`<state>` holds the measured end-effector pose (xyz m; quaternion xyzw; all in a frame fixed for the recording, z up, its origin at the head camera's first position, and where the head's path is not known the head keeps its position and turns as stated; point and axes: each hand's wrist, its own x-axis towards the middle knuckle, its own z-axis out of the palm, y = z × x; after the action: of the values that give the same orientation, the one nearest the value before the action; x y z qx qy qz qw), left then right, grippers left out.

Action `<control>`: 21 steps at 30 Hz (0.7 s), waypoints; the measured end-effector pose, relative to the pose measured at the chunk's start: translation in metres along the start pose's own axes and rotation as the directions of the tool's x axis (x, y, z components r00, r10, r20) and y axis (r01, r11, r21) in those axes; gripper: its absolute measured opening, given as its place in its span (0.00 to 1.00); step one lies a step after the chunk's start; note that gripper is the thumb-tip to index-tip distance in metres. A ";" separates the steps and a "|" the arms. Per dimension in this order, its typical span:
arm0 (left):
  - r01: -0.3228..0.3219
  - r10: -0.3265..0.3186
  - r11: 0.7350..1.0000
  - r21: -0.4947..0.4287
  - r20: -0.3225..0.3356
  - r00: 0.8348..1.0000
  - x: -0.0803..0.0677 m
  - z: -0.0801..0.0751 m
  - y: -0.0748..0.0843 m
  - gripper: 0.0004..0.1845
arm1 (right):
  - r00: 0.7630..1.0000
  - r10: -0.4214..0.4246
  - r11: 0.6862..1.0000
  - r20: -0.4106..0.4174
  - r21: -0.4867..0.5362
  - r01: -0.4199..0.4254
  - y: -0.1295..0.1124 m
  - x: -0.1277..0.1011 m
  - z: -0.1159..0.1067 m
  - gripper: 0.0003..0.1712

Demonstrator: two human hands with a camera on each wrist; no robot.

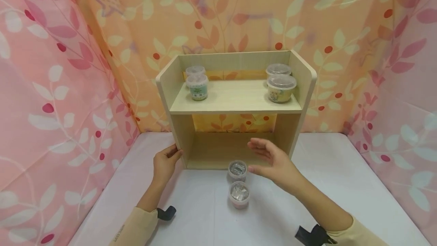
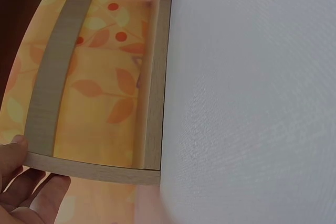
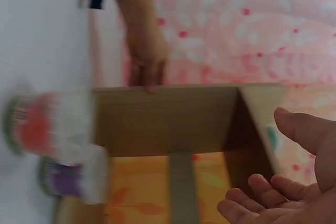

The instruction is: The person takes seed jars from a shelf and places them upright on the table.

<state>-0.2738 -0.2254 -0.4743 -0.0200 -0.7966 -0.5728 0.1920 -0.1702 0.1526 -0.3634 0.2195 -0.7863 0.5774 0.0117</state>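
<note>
A pale wooden two-tier shelf [image 1: 235, 111] stands on the white table. My left hand [image 1: 165, 164] pinches the front edge of its left side panel, thumb on the inner side and fingers outside, as the left wrist view shows. In front of the lower opening are two small plastic tubs with silvery tops. The nearer tub [image 1: 239, 195] has a red label [image 3: 37, 124] in the right wrist view; the farther tub [image 1: 237, 171] has a purple label [image 3: 65, 178]. To the right of the farther tub, my right hand [image 1: 274, 164] is held with spread thumb and loosely bent fingers, holding nothing.
On the upper board, two lidded tubs [image 1: 197, 87] stand one behind the other at left. Two wider lidded tubs [image 1: 281, 89] stand likewise at right. Patterned curtains [image 1: 225, 18] surround the white tabletop [image 1: 321, 177] at the back and sides.
</note>
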 end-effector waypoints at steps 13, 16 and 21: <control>0.019 -0.019 1.000 0.015 0.018 1.000 -0.005 -0.003 0.023 0.18 | 0.997 -0.083 0.992 0.004 0.097 0.082 -0.089 0.073 -0.036 0.41; 0.015 -0.015 1.000 0.001 0.011 1.000 0.000 -0.001 0.007 0.18 | 0.998 -0.045 0.993 0.043 0.114 0.040 -0.096 0.093 -0.036 0.40; -0.011 0.011 1.000 -0.019 -0.002 1.000 0.001 0.001 -0.001 0.18 | 0.994 0.020 0.994 0.109 0.105 -0.032 -0.099 0.123 -0.032 0.39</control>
<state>-0.2751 -0.2253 -0.4752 -0.0256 -0.7908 -0.5794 0.1957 -0.2536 0.1171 -0.2297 0.2404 -0.7568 0.6058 -0.0502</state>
